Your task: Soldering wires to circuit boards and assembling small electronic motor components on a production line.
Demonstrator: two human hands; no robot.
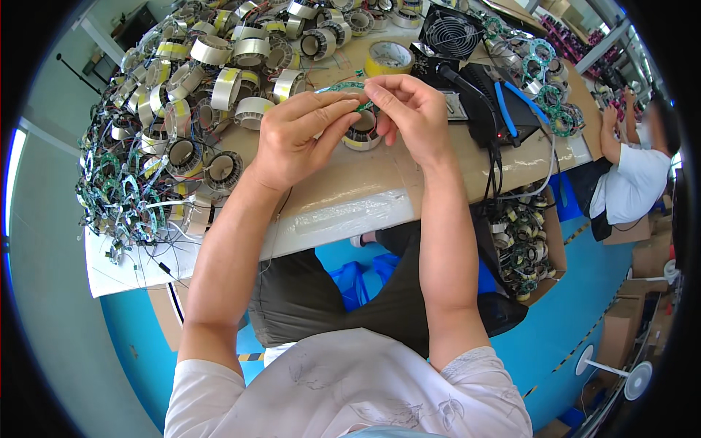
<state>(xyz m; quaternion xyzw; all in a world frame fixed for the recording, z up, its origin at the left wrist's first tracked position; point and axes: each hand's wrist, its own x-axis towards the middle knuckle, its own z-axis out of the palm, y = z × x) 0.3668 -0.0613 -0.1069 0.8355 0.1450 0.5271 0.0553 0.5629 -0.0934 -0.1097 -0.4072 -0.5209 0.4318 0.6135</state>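
Over the work table, both hands meet around a green ring-shaped circuit board [343, 86], partly hidden by the fingers. My left hand [296, 139] is closed, its thumb and fingers pinching the board from the left. My right hand [412, 113] has thumb and forefinger brought together at the board's right side; what lies between those fingertips is too small to make out. Just below the fingertips sits a pale ring-shaped motor coil [362, 137] with a dark inner rim. A thin red wire shows beside it, near my right fingers.
Many similar coils [212, 51] are heaped on the left, with tangled green ring boards [124, 182] beside them. A yellow tape roll [388, 58], a fan [449, 35], a black box [485, 102] and blue-handled pliers [505, 109] stand behind and right. A co-worker [635, 168] sits far right.
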